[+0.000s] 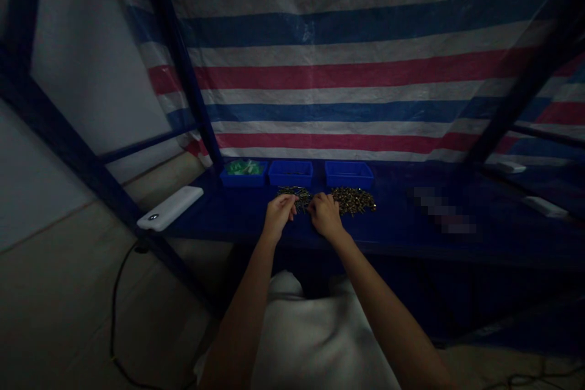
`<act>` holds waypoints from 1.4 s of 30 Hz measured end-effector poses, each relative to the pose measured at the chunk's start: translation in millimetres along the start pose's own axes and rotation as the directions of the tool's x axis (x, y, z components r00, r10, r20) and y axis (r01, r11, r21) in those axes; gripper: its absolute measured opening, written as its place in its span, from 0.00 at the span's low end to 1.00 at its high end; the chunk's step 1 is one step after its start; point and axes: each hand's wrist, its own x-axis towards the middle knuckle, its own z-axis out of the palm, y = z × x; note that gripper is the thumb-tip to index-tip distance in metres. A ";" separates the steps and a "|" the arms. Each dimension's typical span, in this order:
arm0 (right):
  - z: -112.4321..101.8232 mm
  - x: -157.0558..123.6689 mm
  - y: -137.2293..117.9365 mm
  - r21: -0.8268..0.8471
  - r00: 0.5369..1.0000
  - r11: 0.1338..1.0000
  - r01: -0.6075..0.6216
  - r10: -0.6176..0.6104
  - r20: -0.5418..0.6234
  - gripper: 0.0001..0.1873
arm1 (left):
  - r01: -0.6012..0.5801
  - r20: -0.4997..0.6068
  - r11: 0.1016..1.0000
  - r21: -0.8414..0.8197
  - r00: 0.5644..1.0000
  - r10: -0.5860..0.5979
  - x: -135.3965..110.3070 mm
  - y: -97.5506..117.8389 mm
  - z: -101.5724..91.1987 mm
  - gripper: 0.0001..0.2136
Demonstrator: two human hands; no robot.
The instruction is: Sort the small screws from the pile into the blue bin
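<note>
Your left hand [278, 214] is half curled, thumb and fingertips close together at the near edge of the pile of thin screws [302, 200], and your right hand [325, 213] bends its fingers down onto the table [390, 222] beside the pile of brass pieces [356, 200]; whether either grips anything, you cannot tell in this dim light. Both piles lie in front of three blue trays, the left tray [243, 180] holding green bags [242, 167], with the middle tray [290, 181] and right tray [349, 183] alongside.

A blue table [393, 219] bears trays [349, 182] and metal pieces [355, 200].
</note>
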 end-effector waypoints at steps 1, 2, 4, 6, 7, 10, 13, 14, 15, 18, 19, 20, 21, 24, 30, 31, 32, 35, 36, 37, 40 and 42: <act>0.0 0.5 -0.5 -0.011 1.000 1.000 -0.001 0.001 0.004 0.06 | -0.009 0.014 1.000 0.020 1.000 0.009 0.3 -0.8 -0.2 0.13; -0.3 1.0 -0.8 -0.021 1.000 1.000 0.000 0.000 0.008 0.06 | -0.019 0.029 0.999 0.040 0.999 0.017 0.7 -1.5 -0.2 0.13; -1.7 2.3 -1.0 -0.042 1.000 0.999 0.005 -0.004 0.016 0.07 | -0.034 0.045 0.997 0.070 0.998 0.031 1.2 -2.7 0.1 0.12; -4.2 4.4 -0.3 -0.067 1.000 0.998 0.014 -0.012 0.024 0.08 | -0.042 0.054 0.995 0.087 0.998 0.038 1.3 -3.1 0.5 0.11; -5.8 5.8 0.3 -0.080 0.999 0.997 0.019 -0.017 0.029 0.08 | -0.043 0.059 0.995 0.094 0.998 0.038 1.2 -3.0 0.7 0.11; -11.5 10.8 2.8 -0.112 0.998 0.993 0.037 -0.033 0.046 0.08 | -0.038 0.073 0.993 0.114 0.997 0.030 0.9 -2.0 0.6 0.11; -18.3 16.0 5.8 -0.143 0.996 0.988 0.061 -0.051 0.071 0.08 | -0.031 0.077 0.992 0.121 0.997 0.022 0.8 -1.5 0.3 0.11; -20.7 17.5 6.7 -0.148 0.995 0.987 0.066 -0.055 0.080 0.08 | -0.031 0.077 0.992 0.120 0.997 0.022 0.8 -1.7 0.4 0.11; -23.0 18.8 7.6 -0.149 0.994 0.986 0.070 -0.057 0.088 0.09 | -0.034 0.077 0.992 0.119 0.997 0.025 0.9 -1.9 0.4 0.11; -28.2 21.1 9.9 -0.125 0.994 0.990 0.059 -0.047 0.098 0.09 | -0.041 0.075 0.992 0.117 0.997 0.033 1.1 -3.4 1.0 0.11; -29.0 21.3 10.5 -0.113 0.995 0.992 0.049 -0.039 0.096 0.09 | -0.043 0.075 0.992 0.118 0.997 0.034 1.2 -3.9 1.2 0.11; -29.3 21.4 10.9 -0.101 0.995 0.994 0.038 -0.028 0.092 0.09 | -0.044 0.074 0.992 0.118 0.997 0.035 1.2 -4.3 1.4 0.11; -29.0 21.2 11.2 -0.087 0.996 0.996 0.023 -0.016 0.085 0.09 | -0.044 0.074 0.992 0.120 0.997 0.036 1.2 -4.6 1.6 0.11; -24.5 20.5 11.3 -0.035 0.998 0.999 -0.031 0.033 0.052 0.08 | -0.050 0.073 0.989 0.138 0.997 0.040 0.8 -4.6 2.2 0.10; -4.8 21.3 12.6 0.166 0.984 0.978 -0.126 0.144 -0.107 0.06 | -0.059 0.070 0.982 0.177 0.996 0.047 0.1 -4.0 2.7 0.09; -1.2 21.5 12.8 0.223 0.976 0.967 -0.121 0.157 -0.150 0.06 | -0.062 0.069 0.982 0.176 0.996 0.051 -0.1 -3.9 2.6 0.10; 2.2 21.6 12.5 0.291 0.966 0.951 -0.109 0.169 -0.193 0.06 | -0.066 0.067 0.983 0.172 0.996 0.055 -0.6 -3.7 2.7 0.10; 10.9 20.4 8.6 0.553 0.936 0.832 -0.053 0.234 -0.262 0.06 | -0.087 0.030 0.986 0.141 0.996 0.084 -3.6 -2.0 4.9 0.12; 13.3 19.4 6.2 0.649 0.932 0.760 -0.042 0.263 -0.248 0.07 | -0.097 0.003 0.987 0.129 0.995 0.098 -5.1 -1.1 6.5 0.12; 15.2 18.1 3.4 0.738 0.932 0.674 -0.040 0.291 -0.215 0.08 | -0.107 -0.024 0.987 0.117 0.994 0.110 -6.8 -0.2 8.5 0.13; 18.3 12.8 -5.5 0.913 0.939 0.400 -0.082 0.338 -0.064 0.12 | -0.125 -0.085 0.990 0.072 0.988 0.131 -11.5 2.3 15.9 0.16; 17.6 9.1 -9.9 0.956 0.941 0.272 -0.113 0.338 0.015 0.13 | -0.124 -0.116 0.991 0.053 0.985 0.130 -13.1 3.4 20.1 0.17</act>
